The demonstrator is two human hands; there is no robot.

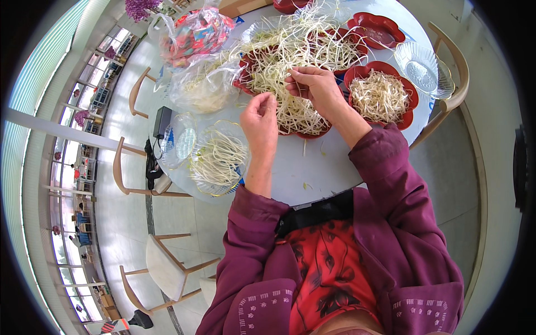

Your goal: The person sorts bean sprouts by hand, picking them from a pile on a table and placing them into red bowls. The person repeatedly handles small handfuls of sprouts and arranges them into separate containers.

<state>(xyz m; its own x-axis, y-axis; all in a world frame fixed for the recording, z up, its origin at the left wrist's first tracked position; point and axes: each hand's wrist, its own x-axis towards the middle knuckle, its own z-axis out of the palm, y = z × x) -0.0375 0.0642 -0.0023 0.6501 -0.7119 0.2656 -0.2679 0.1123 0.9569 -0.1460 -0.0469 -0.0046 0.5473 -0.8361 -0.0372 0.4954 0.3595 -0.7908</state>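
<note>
Both hands are raised over a large heap of bean sprouts [301,111], which fills red flower-shaped trays near the table's middle. My left hand [261,121] has its thumb and forefinger pinched together; whether a sprout is between them cannot be told. To its right, my right hand [314,86] pinches thumb against forefinger above the heap, its other fingers curled; a thin sprout may be at its fingertips. Short sprout pieces [379,97] fill a red flower-shaped tray beside my right forearm. Long sprouts [220,158] lie in a clear glass plate left of my left forearm.
On the left are an empty glass plate [180,140], a black box-shaped device [162,121], a clear plastic bag of sprouts [203,86] and a bag with red packaging [194,35]. An empty red tray [377,30] and glass plates [416,67] stand right. Chairs surround the round table [310,176].
</note>
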